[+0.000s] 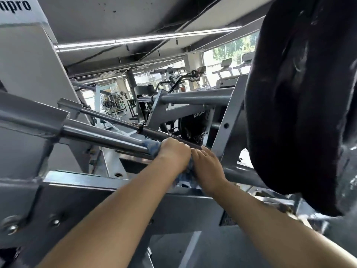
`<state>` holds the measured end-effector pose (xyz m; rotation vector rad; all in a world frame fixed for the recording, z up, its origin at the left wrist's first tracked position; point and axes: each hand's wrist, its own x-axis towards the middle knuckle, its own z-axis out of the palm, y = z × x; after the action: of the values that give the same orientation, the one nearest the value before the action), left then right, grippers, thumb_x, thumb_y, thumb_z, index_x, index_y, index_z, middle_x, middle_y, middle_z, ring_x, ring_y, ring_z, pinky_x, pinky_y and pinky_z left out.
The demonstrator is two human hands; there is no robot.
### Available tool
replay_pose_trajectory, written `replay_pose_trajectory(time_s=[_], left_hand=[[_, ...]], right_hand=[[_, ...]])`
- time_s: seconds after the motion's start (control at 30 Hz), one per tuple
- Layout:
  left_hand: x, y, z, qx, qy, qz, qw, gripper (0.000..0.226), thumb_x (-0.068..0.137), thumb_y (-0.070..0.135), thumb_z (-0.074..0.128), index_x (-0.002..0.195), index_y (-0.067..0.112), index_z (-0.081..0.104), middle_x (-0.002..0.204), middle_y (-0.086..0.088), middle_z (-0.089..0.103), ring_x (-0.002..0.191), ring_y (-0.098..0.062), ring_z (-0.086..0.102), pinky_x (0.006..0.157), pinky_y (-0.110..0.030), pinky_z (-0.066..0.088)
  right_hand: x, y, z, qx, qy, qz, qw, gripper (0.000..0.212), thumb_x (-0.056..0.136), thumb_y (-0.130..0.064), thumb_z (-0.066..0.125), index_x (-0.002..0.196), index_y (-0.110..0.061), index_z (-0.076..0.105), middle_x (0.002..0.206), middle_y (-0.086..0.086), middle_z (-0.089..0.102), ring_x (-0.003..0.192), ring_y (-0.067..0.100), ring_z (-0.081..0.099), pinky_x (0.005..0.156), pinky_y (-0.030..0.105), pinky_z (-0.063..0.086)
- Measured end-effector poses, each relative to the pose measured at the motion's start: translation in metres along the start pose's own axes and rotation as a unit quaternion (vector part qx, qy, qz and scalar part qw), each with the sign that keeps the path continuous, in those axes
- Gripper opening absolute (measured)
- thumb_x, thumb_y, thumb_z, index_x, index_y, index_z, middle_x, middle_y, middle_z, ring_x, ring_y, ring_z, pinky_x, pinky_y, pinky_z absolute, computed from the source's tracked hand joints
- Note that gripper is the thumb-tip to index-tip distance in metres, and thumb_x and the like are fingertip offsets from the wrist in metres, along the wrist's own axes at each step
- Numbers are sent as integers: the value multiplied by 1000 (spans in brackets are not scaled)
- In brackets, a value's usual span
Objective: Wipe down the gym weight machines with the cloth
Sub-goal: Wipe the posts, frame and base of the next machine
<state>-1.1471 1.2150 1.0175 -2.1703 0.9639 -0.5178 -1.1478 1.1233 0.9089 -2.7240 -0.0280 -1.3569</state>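
Landmark: the steel bar (100,137) of the grey weight machine (228,120).
Cloth: the blue cloth (152,149) is wrapped on the bar's near end, bunched between both hands.
Left hand (174,151): its grip is curled over the cloth on the bar.
Right hand (207,164): just beside the left, fingers straight, pressing the cloth.
Risk: the cloth's loose tail below the bar could snag on the frame.
Risk: the dark weight plate (301,105) hangs near the right forearm; a wide wipe could knock into it.

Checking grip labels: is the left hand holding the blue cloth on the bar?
Yes: the left hand is curled round the blue cloth, pressing it onto the end of the steel bar.
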Motion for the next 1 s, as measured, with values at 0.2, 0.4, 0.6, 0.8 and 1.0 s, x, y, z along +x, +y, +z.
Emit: replay_pose_trajectory(time_s=[0.2,0.4,0.6,0.8,1.0], left_hand=[[-14,-13,-1,22,9,21,999,26,98,22,37,121,18,49,123,1,60,113,-20,57,76,-30,39],[-74,-85,-28,103,-51,-36,993,26,98,24,40,124,18,42,115,1,59,106,-23,59,69,-33,40],[-124,-126,-31,241,2,-100,965,28,100,15,28,126,15,38,118,1,60,111,-21,57,92,-32,35],[-110,-110,-15,217,28,-131,967,25,98,12,28,121,10,40,115,-5,61,105,-26,60,90,-35,39],[-50,-35,-4,65,12,-90,994,28,99,15,30,125,13,42,127,-9,55,116,-28,53,93,-35,37]], right_hand=[[7,-11,-21,62,-108,67,990,38,81,-16,61,117,-11,48,106,6,64,102,29,59,84,33,40],[54,-85,-57,147,-116,49,981,46,86,-39,58,125,-19,42,112,6,63,103,32,60,70,32,34],[92,-151,-75,102,-26,15,994,40,87,-41,56,120,-22,44,101,2,66,92,28,64,62,30,33],[66,-116,-42,63,86,-64,992,57,52,-19,85,92,-15,44,69,0,62,57,24,63,50,26,43],[7,-35,-23,-94,68,-58,992,33,82,-15,40,113,-5,44,91,12,61,76,30,58,73,36,32]])
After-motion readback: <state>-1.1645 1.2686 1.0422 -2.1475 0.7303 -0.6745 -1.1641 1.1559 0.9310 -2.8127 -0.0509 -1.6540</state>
